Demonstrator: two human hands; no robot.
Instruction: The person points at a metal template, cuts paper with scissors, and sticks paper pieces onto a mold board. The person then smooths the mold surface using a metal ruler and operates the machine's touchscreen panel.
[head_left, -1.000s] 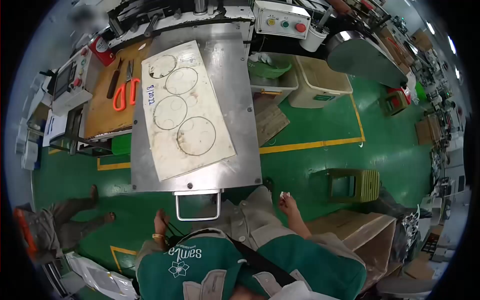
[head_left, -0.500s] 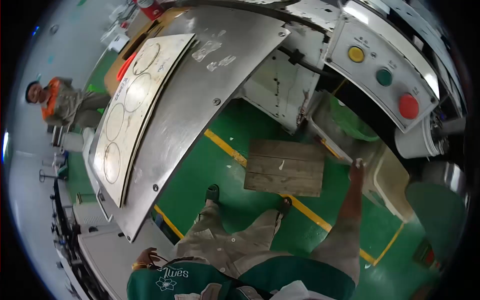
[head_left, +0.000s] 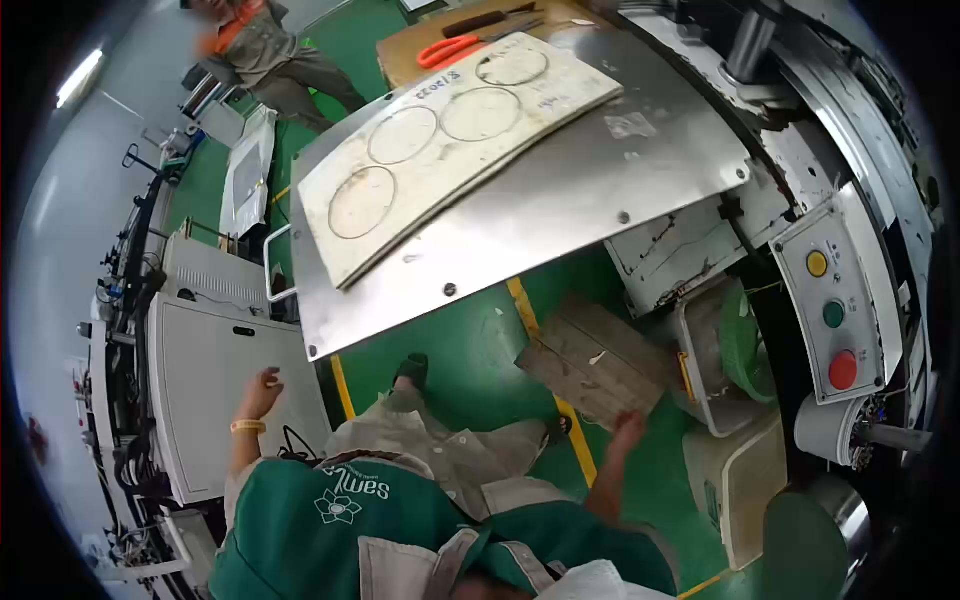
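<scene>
My left hand (head_left: 262,393) hangs beside a light grey cabinet, a yellow band on its wrist, fingers loosely bent and apart with nothing in them. Over the lower edge of a brown wooden board (head_left: 598,362) is my right hand (head_left: 628,428), blurred, so its fingers and anything in them cannot be made out. Neither hand touches the metal table (head_left: 520,235). On that table lies a thick off-white board (head_left: 440,150) with several drawn circles and blue handwriting.
Orange-handled scissors (head_left: 447,51) lie on a wooden surface behind the table. At right are a grey bin (head_left: 708,395) with a green basket (head_left: 742,340), a beige bin (head_left: 755,500) and a button panel (head_left: 838,300). Another person (head_left: 290,70) stands at upper left.
The view has swung round. My right hand, which held something small and white and then reached to the bins, is now lower, by the wooden board. My left hand has risen and its fingers show.
</scene>
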